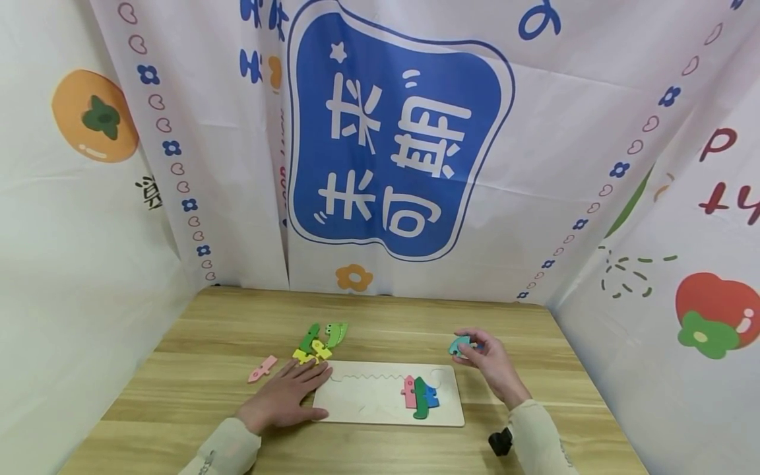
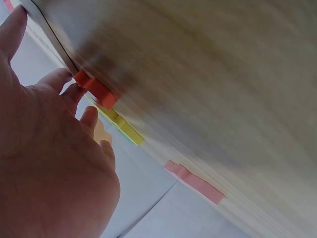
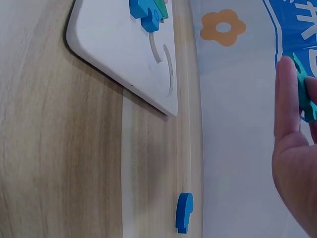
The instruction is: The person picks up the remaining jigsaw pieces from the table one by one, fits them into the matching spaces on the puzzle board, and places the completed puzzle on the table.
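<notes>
My left hand (image 1: 291,394) lies with fingers spread over the left end of a white puzzle board (image 1: 362,402). In the left wrist view a red puzzle piece (image 2: 96,90) sits by its fingertips. My right hand (image 1: 494,366) pinches a teal puzzle piece (image 1: 459,344) between thumb and fingers, raised beyond the board's right end; the right wrist view shows this teal piece (image 3: 306,94) partly hidden by the fingers. Toward the board's right side sit a pink piece (image 1: 410,394), a green piece (image 1: 421,402) and a blue piece (image 1: 433,397), side by side.
Behind the left hand lie a dark green piece (image 1: 309,338), a light green piece with an eye (image 1: 336,334) and yellow pieces (image 1: 321,350). A pink piece (image 1: 262,369) is farther left. Another blue piece (image 3: 184,212) lies on the wooden table (image 1: 237,323) right of the board.
</notes>
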### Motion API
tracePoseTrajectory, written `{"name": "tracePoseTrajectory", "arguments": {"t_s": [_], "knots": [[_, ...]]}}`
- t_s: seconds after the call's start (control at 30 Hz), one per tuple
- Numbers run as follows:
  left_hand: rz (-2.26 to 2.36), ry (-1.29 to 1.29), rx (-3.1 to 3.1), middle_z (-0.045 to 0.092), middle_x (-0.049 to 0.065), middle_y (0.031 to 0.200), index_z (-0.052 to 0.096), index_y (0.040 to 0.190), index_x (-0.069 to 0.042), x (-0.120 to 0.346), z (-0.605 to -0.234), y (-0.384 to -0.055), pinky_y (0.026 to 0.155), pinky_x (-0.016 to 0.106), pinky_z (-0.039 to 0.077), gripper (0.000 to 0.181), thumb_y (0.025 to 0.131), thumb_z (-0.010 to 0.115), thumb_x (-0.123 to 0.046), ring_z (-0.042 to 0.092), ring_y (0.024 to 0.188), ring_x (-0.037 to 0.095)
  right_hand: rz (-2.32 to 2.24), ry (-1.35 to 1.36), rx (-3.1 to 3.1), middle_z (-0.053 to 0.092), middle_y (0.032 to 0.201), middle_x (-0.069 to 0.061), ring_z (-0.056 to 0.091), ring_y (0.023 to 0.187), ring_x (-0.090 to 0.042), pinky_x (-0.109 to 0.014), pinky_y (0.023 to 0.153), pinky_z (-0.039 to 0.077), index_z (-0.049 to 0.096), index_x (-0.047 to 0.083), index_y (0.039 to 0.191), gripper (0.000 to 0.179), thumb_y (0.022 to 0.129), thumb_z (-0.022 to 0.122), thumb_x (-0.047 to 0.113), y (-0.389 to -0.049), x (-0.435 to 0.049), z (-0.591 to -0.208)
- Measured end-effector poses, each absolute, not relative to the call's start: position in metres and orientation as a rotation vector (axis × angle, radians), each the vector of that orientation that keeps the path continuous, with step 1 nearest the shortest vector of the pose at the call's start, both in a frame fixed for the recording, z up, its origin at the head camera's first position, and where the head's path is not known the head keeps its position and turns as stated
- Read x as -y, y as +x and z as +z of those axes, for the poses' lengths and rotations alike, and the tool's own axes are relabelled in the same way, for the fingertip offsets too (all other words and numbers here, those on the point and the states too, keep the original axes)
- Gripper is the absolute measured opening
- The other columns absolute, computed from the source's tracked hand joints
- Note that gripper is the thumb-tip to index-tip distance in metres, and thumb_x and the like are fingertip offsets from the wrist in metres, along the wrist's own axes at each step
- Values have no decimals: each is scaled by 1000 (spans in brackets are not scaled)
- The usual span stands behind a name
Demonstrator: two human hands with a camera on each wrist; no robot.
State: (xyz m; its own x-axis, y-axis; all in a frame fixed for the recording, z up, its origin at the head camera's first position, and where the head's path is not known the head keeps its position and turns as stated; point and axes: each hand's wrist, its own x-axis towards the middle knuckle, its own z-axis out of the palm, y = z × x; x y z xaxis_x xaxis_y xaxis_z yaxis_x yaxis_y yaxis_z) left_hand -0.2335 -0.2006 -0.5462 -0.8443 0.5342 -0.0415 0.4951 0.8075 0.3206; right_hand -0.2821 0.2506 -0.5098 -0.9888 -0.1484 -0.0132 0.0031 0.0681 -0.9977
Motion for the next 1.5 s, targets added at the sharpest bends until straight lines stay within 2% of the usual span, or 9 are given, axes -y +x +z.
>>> {"name": "tracePoseTrajectory", "arguments": {"t_s": [0.1, 0.17, 0.33, 0.43, 0.67, 0.87, 1.13, 1.33, 1.5], "knots": [[444, 807, -2859, 37, 7, 167, 41, 160, -17, 201, -547, -235, 128, 59, 17, 84, 94, 61, -66, 31, 155, 35, -2027, -160, -2192, 55, 117, -18, 69, 110, -34, -38, 98, 60, 54, -6, 141, 36, 106, 55, 3, -283, -251, -511], [438, 803, -2857, 37, 7, 167, 41, 160, -18, 201, -547, -235, 129, 58, 17, 84, 94, 61, -66, 30, 156, 35, -1988, -147, -2223, 58, 118, -18, 68, 111, -33, -42, 100, 59, 58, -6, 138, 34, 106, 56, 4, -283, -251, -513], [433, 797, -2836, 36, 8, 168, 40, 160, -17, 199, -541, -235, 128, 60, 17, 85, 94, 60, -66, 30, 156, 36, -1876, -96, -2386, 67, 114, -13, 66, 98, -28, -36, 88, 63, 68, -3, 126, 27, 102, 65, 8, -282, -253, -514], [428, 791, -2826, 36, 9, 167, 40, 160, -16, 199, -538, -234, 127, 62, 18, 85, 94, 60, -66, 30, 155, 38, -1898, -63, -2373, 66, 114, -14, 67, 99, -31, -31, 84, 63, 66, -3, 126, 27, 101, 65, 8, -282, -252, -513], [429, 801, -2837, 37, 11, 167, 41, 160, -15, 199, -538, -233, 126, 63, 20, 84, 95, 60, -65, 31, 154, 40, -1990, -99, -2210, 46, 116, -14, 60, 110, -31, -41, 101, 59, 53, -1, 144, 39, 106, 55, 3, -282, -251, -513], [449, 813, -2838, 37, 12, 166, 41, 159, -14, 199, -538, -233, 126, 63, 19, 83, 95, 62, -63, 31, 154, 41, -1977, -180, -2190, 49, 119, -18, 63, 122, -42, -39, 103, 57, 50, -3, 145, 39, 109, 51, 12, -281, -251, -513], [442, 800, -2828, 37, 10, 167, 40, 160, -15, 199, -539, -232, 127, 62, 18, 84, 95, 61, -63, 30, 155, 39, -1922, -167, -2284, 59, 115, -10, 68, 100, -20, -49, 99, 59, 51, 0, 137, 37, 105, 61, 16, -280, -253, -514], [430, 794, -2829, 36, 10, 167, 40, 160, -15, 198, -538, -232, 127, 62, 18, 84, 95, 61, -64, 30, 155, 39, -1906, -273, -2262, 59, 117, -16, 72, 100, -22, -43, 96, 61, 50, -1, 144, 47, 100, 66, 5, -278, -254, -514], [428, 786, -2834, 37, 9, 167, 41, 160, -16, 198, -537, -232, 127, 62, 18, 84, 94, 61, -65, 30, 155, 39, -1836, -343, -2299, 57, 120, -20, 72, 99, -23, -35, 92, 62, 54, 3, 147, 50, 99, 68, 6, -276, -252, -512]]}}
